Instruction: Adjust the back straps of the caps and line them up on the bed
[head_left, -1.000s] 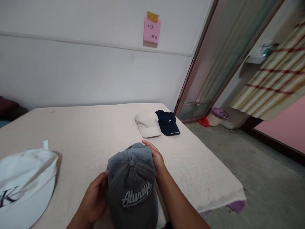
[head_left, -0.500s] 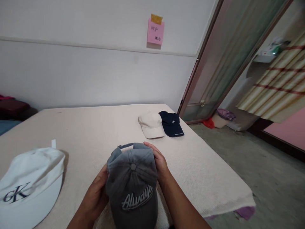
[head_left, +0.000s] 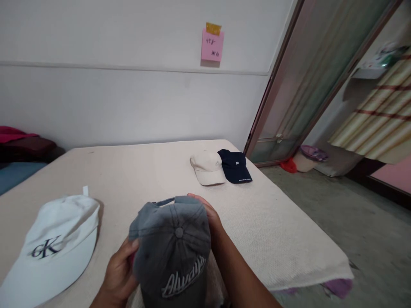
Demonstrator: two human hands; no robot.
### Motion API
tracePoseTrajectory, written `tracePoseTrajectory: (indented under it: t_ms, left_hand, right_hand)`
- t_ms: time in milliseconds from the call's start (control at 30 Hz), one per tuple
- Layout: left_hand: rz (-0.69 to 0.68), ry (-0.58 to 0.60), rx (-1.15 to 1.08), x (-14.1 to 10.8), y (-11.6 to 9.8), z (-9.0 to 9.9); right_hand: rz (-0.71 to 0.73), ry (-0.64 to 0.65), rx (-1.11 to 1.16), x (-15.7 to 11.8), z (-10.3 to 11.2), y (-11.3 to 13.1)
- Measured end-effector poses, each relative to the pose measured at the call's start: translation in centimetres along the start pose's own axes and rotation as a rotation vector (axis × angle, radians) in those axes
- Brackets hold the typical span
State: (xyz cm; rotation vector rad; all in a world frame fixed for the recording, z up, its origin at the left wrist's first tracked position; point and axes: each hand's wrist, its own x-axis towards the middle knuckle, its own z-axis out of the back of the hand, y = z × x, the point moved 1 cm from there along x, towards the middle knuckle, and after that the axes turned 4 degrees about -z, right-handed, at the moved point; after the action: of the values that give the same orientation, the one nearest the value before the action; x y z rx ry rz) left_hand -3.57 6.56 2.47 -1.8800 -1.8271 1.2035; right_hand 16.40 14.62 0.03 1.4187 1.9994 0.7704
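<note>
Toward the near edge of the cream woven blanket (head_left: 144,173), the left hand (head_left: 120,269) and right hand (head_left: 212,218) grasp a washed-grey fabric baseball cap (head_left: 171,252) by opposite sides, a sensible hold for something likely light and soft.

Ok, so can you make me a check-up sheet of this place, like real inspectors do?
Surface: pale textured cloth, on top.
Job's things: gray cap, lettered across the front.
Clutter: white cap at left; cream cap beside navy cap, farther off.
Grips: left grip and right grip hold the gray cap's sides.
Cables: nothing seen.
Surroundings: wall, pink note, striped curtain, bin.
</note>
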Motion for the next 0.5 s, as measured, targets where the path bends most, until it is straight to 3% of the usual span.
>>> tracePoseTrajectory:
  t_ms: [100,200,333,500]
  left_hand:
    - [-0.019,-0.097,-0.048,-0.1,-1.2,1.1]
    - [-0.009,-0.11,-0.078,0.1,-1.8,1.6]
    - [0.029,-0.015,-0.054,0.1,-1.2,2.1]
    - [0.15,0.19,-0.045,-1.5,0.9,3.1]
  right_hand:
    - [-0.017,0.054,-0.038,-0.5,-1.4,-0.3]
    - [-0.044,0.116,-0.059,-0.7,-2.1,-0.8]
    - [-0.065,0.106,0.014,0.0,-1.6,-1.4]
    - [-0.093,-0.014,0.082,1.3,-0.4,-1.7]
